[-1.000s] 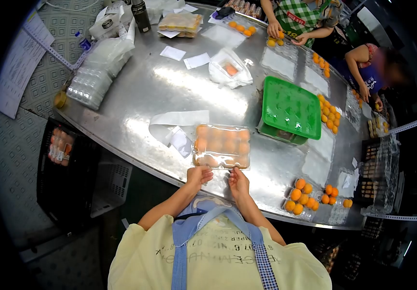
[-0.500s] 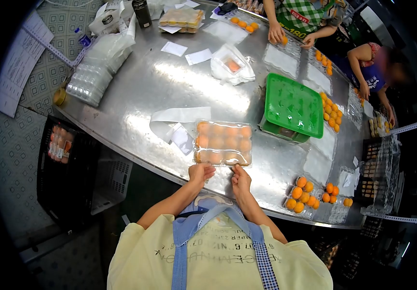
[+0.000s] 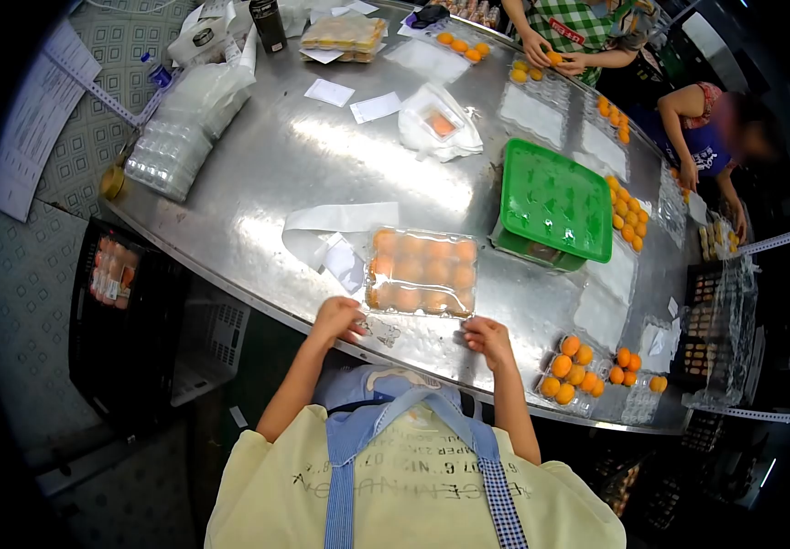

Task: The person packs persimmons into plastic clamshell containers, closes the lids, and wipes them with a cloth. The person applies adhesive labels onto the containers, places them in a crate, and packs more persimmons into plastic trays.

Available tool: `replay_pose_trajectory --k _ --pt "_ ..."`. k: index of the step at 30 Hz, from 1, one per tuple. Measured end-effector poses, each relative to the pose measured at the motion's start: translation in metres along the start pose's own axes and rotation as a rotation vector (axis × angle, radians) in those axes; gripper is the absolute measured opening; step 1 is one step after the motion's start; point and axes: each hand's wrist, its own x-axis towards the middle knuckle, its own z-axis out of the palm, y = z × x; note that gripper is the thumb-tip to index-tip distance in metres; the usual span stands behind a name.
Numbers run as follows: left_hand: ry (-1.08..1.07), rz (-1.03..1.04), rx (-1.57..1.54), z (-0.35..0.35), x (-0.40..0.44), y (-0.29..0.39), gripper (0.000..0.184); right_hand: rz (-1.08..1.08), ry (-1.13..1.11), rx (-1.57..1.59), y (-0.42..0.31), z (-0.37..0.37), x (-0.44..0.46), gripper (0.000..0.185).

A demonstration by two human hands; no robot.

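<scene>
A clear plastic box [image 3: 422, 273] of round orange fruits lies closed on the metal table before me. My left hand [image 3: 339, 319] is just off the box's near left corner, fingers apart and holding nothing. At the near right corner is my right hand [image 3: 487, 340], its fingertips close to the box edge; whether they touch it is hard to tell. Left of the box lie a white paper strip [image 3: 345, 218] and a crumpled label sheet [image 3: 345, 263].
A green-lidded container [image 3: 555, 201] stands right of centre. Open fruit trays [image 3: 572, 371] line the right side. Stacked empty clear boxes [image 3: 175, 146] sit at the left. Two people work across the table. A black crate [image 3: 129, 320] stands below the left edge.
My hands have moved apart, the left one to the left and the right one to the right. The box has stayed in place since half a second ago. A co-worker's hands have come together around a fruit.
</scene>
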Motion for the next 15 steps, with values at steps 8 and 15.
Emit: replay_pose_trajectory --k 8,15 --pt "0.132 0.342 0.266 0.002 0.061 0.021 0.029 -0.205 0.030 -0.166 -0.026 0.007 0.050 0.027" --pt "-0.045 0.124 0.358 -0.004 0.044 0.036 0.023 -0.143 -0.120 -0.314 -0.030 -0.009 0.046 0.021"
